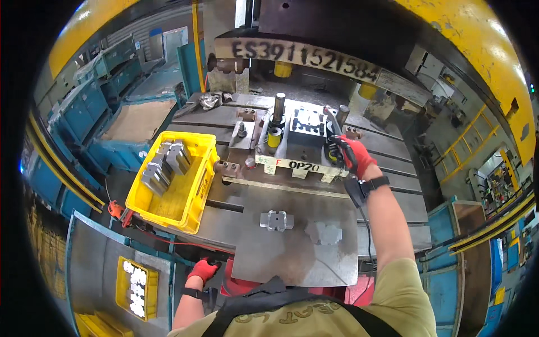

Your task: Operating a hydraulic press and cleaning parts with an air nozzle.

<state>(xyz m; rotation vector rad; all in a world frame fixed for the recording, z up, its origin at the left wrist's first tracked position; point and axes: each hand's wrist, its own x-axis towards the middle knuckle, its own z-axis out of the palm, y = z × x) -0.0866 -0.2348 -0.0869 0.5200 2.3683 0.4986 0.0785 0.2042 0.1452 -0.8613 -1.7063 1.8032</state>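
Note:
My right hand (pixel 359 157), in a red glove with dark fingers, reaches to the right side of the die (pixel 306 151). Its fingers are closed on something dark that I cannot make out; a curved grey piece (pixel 331 119) extends just beyond them. On top of the die lies a bright, notched metal plate (pixel 308 122). My left hand (pixel 203 271), gloved in red, is low beside the table's front edge, fingers slightly apart, with nothing visible in it. A grey metal block part (pixel 277 221) rests on the flat steel plate (pixel 292 255) in front of the die.
A yellow crate (pixel 193 210) holding several grey metal blocks (pixel 167 163) stands left of the die. The press's heavy upper beam (pixel 320 63) hangs above the far side. Guide posts (pixel 279 106) rise beside the die. Another yellow bin (pixel 150 295) with bright parts sits lower left.

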